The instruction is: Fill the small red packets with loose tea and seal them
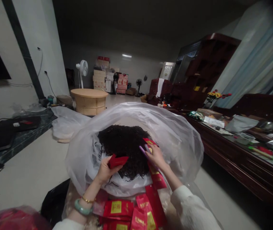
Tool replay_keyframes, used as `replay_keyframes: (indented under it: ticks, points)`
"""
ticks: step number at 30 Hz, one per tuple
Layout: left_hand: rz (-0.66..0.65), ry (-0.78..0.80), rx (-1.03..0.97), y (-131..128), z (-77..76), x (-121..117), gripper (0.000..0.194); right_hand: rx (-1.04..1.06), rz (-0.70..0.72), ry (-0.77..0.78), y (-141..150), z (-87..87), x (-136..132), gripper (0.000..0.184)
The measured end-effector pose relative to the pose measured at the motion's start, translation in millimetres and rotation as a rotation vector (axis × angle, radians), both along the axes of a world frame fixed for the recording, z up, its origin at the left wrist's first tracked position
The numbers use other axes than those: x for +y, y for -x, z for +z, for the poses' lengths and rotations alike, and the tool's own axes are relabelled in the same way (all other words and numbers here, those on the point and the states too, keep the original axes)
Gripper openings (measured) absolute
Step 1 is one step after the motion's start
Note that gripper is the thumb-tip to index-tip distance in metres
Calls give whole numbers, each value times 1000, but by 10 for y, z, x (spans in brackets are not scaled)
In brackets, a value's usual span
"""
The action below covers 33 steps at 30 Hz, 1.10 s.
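My left hand (104, 171) grips a red packet (117, 161) over the near-left edge of a heap of dark, twisted dried leaves (124, 143), which look like loose tea. The heap lies in a large translucent plastic bag (174, 140) with its mouth spread wide. In my right hand (156, 156) is a slim purple two-pronged tool (143, 150), its tips at the heap's right side; its exact kind is unclear. Red packets with gold labels (155, 177) lie under and beside my right hand. Several more red packets (140, 214) are spread in front of me.
To the left stand a round wooden table (89, 93), a white fan (82, 68) and another plastic bag (66, 119). A dark wooden counter (227, 163) with clutter runs along the right. Stacked boxes (99, 78) are by the back wall. Red material in plastic (16, 218) sits at bottom left.
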<state>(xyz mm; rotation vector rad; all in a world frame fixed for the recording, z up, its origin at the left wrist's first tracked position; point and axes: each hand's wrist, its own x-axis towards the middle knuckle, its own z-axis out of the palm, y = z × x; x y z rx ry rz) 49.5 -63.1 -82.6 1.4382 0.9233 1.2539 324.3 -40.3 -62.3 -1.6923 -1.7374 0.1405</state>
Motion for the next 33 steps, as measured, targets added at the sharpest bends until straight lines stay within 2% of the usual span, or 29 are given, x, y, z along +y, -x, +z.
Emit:
replay_keyframes:
  ticks: [1,3,5,7,11,14,16,19,21,25,27,31,33]
  points:
    - [0,3,8,-8,6,3,34,23,50,-88,89,115,-44,23]
    - [-19,31,12,-21,28,1,38,53,250,-224,299,397,-136,18]
    - [-45,73,4,-34,55,-9,44,3,478,-252,509,683,-197,15]
    - [-65,105,18,-45,77,-22,47,-98,693,-175,677,907,-197,11]
    - [-63,90,101,-52,96,-40,51,-251,896,186,851,1126,-74,20]
    - [-64,43,143,-48,102,-42,54,-403,901,458,940,1177,-8,24]
    - [-64,22,157,-44,109,-40,56,-513,813,530,1019,1197,-5,23]
    - [-72,0,180,-34,120,-36,49,-617,671,499,1127,1226,-27,27]
    - [-70,-13,185,-24,120,-34,44,-616,635,473,1151,1251,-35,29]
    - [-46,7,166,-14,100,-30,40,-445,669,462,1081,1294,-7,19]
    - [-41,32,148,-21,86,-27,40,-375,688,408,1032,1296,22,17]
    - [-13,59,95,-44,64,-15,44,-353,722,270,978,1269,76,15]
    - [-7,70,67,-48,57,-7,44,-338,741,253,969,1256,89,15]
